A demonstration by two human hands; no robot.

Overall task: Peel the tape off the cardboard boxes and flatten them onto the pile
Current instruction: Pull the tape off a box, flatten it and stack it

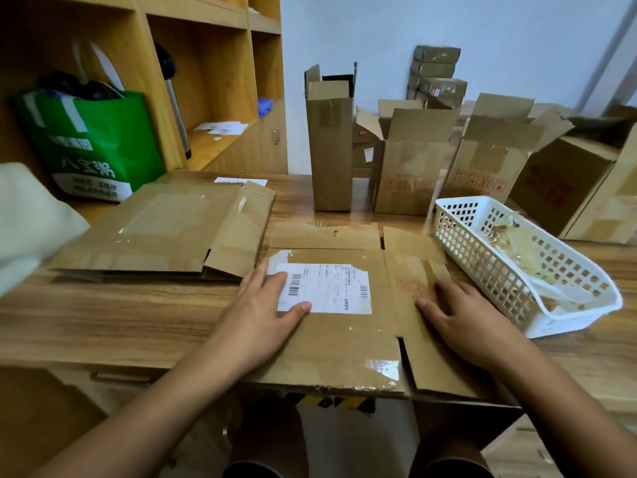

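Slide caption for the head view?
Left hand and right hand press a flattened box on the table; pile left, basket right.

Soft, even indoor light; pale wall [379,29] brightest. Shelf unit [69,46] at upper left falls dim. Specular glare on clear tape [381,369]; mild sheen on counter [138,315]. Shadows faint. Wide-angle bowing at edges; pale cloth [24,219] at left blurred.

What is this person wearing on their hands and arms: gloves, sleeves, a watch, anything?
Nothing that shows. The left hand and the right hand are both bare: no gloves, rings or bracelets. The left forearm and the right forearm are uncovered down to the picture's lower edge, so no sleeve or cuff appears, and neither wrist carries a watch or band.
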